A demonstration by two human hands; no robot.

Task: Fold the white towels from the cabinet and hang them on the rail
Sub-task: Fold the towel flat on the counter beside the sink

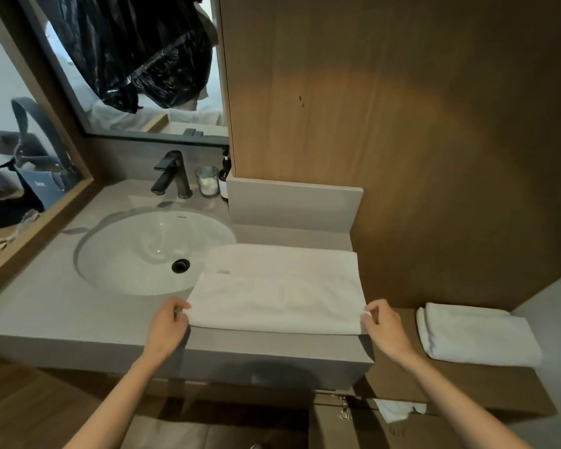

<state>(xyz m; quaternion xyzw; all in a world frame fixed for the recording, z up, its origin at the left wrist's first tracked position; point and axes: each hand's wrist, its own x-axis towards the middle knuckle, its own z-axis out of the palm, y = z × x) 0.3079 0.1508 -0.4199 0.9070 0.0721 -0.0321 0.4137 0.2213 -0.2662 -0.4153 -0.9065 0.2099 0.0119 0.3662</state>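
White terry cloth fills the middle of my view: a towel (277, 296), folded into a wide band, lies flat on the grey surface (46, 306) just right of the sink (136, 254), with its far left corner overlapping the basin's rim. Its near edge runs close along the front lip of the surface. I see my left hand (167, 325) at the near left corner, fingers (179, 308) curled and pinching the cloth there. My right hand (386, 325) mirrors it at the near right corner, fingers (373, 308) nipping the cloth against the thumb. A small label (223, 271) shows on the towel's upper layer, toward its left side.

To the right, on a lower wooden ledge (467, 384), a second towel (476, 335) lies folded into a thick pad, well apart from the first. Behind the sink stand a dark tap (172, 175), a clear glass jar (207, 181) and a dark pump bottle (224, 176), the jar and bottle side by side. The black drain (180, 265) sits in the basin near the towel's left edge. Below the ledge, a scrap of white paper (399, 409) pokes out beside a metal hinge (344, 409).
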